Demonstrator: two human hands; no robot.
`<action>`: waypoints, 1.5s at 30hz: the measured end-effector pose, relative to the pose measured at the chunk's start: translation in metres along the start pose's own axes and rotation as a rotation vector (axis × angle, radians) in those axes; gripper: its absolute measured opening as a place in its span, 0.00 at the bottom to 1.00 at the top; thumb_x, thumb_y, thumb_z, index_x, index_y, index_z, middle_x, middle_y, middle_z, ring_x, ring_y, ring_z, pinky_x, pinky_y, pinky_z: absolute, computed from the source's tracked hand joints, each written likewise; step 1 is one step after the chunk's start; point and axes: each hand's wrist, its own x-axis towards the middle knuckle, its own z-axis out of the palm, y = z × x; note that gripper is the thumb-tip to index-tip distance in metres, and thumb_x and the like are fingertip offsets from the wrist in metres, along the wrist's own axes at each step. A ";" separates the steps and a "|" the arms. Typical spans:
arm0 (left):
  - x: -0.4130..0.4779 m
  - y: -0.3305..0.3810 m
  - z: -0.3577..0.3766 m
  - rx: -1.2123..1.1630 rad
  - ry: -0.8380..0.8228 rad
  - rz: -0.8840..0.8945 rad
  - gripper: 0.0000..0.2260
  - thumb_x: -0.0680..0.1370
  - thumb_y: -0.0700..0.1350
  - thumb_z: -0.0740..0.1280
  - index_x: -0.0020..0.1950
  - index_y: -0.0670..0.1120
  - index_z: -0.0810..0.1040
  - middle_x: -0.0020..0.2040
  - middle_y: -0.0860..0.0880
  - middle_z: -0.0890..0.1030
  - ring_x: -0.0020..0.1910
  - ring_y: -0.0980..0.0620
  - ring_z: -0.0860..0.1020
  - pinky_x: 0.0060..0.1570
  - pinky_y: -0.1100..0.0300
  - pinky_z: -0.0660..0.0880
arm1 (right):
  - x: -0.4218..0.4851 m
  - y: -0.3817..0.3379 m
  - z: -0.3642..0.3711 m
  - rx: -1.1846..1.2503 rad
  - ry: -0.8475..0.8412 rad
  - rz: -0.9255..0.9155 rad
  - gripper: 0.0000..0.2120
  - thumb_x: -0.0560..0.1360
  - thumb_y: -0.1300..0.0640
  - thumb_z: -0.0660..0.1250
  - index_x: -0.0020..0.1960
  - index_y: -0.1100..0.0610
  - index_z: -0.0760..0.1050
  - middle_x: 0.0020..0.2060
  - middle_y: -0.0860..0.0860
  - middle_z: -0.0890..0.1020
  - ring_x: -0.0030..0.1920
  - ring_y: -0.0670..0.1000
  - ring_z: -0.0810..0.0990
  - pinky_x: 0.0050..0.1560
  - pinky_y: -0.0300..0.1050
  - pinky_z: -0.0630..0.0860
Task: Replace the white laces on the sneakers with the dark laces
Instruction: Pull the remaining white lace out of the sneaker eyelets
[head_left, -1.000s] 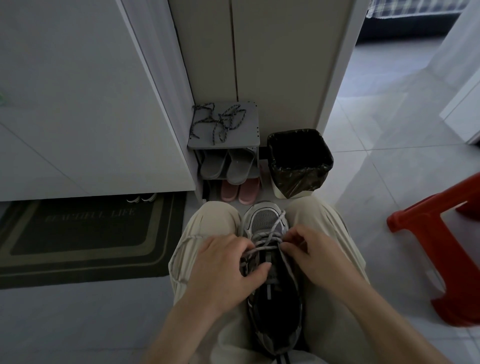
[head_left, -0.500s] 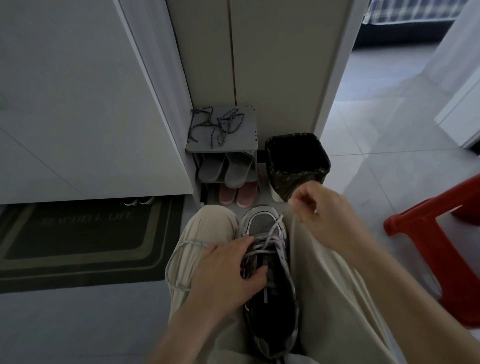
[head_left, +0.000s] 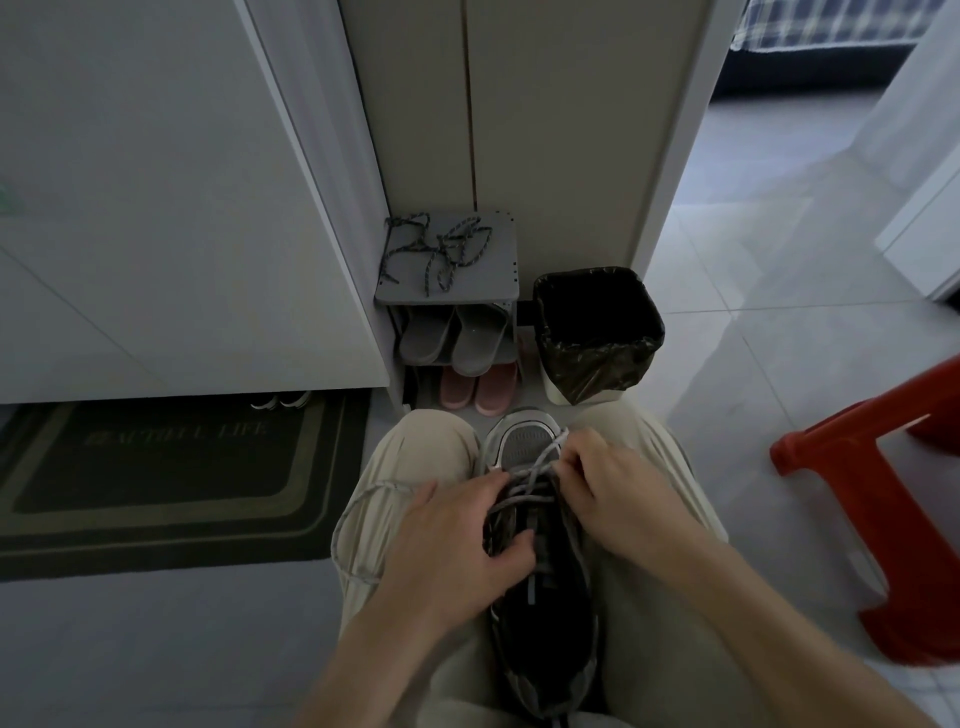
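Head view, only one I have. The sneaker (head_left: 550, 623) sits bottom centre of the frame, wedged between the person's knees with the toe pointing up-frame; my read is that the legs serve as a clamp so both hands are free for the lacing. The left hand (head_left: 457, 540) wraps over the shoe's left flank, fingers curled across the eyelet rows and thumb pressed in at the tongue. It grips the sneaker, probably to brace it against the pull. The right hand (head_left: 618, 493) is bunched at the right side near the toe end, fingertips pinched together on the white lace (head_left: 543, 457); the exact eyelet is hidden under the knuckles. The lace looks pale grey in this dim light, slack and crossed over the upper rows, with a long loose loop draped over the left thigh, so I judge the unlacing part done. The shoe is grey mesh at the toe, dark inside. The dark laces (head_left: 441, 249) lie tangled and untouched on the shoe rack (head_left: 498, 283) above centre, beside the bin (head_left: 597, 332), within reach for later.
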 end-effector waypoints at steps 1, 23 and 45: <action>0.000 0.001 -0.001 0.000 0.004 0.000 0.33 0.65 0.65 0.52 0.67 0.54 0.70 0.61 0.59 0.77 0.61 0.60 0.72 0.71 0.58 0.52 | 0.006 -0.002 -0.005 -0.030 -0.025 -0.020 0.07 0.79 0.51 0.56 0.45 0.53 0.65 0.36 0.49 0.75 0.39 0.54 0.76 0.39 0.50 0.69; 0.001 -0.003 -0.001 0.021 -0.021 0.021 0.31 0.67 0.64 0.53 0.67 0.55 0.69 0.59 0.60 0.77 0.60 0.62 0.72 0.72 0.58 0.50 | 0.005 -0.005 -0.002 -0.016 0.154 0.001 0.07 0.78 0.50 0.61 0.47 0.52 0.73 0.43 0.45 0.77 0.42 0.49 0.76 0.41 0.48 0.73; -0.001 -0.008 0.001 0.044 -0.036 -0.001 0.33 0.67 0.65 0.51 0.71 0.56 0.65 0.67 0.61 0.70 0.66 0.63 0.66 0.73 0.57 0.47 | -0.009 0.003 0.003 0.062 0.047 0.171 0.12 0.73 0.42 0.66 0.40 0.51 0.75 0.32 0.44 0.76 0.34 0.42 0.74 0.34 0.38 0.68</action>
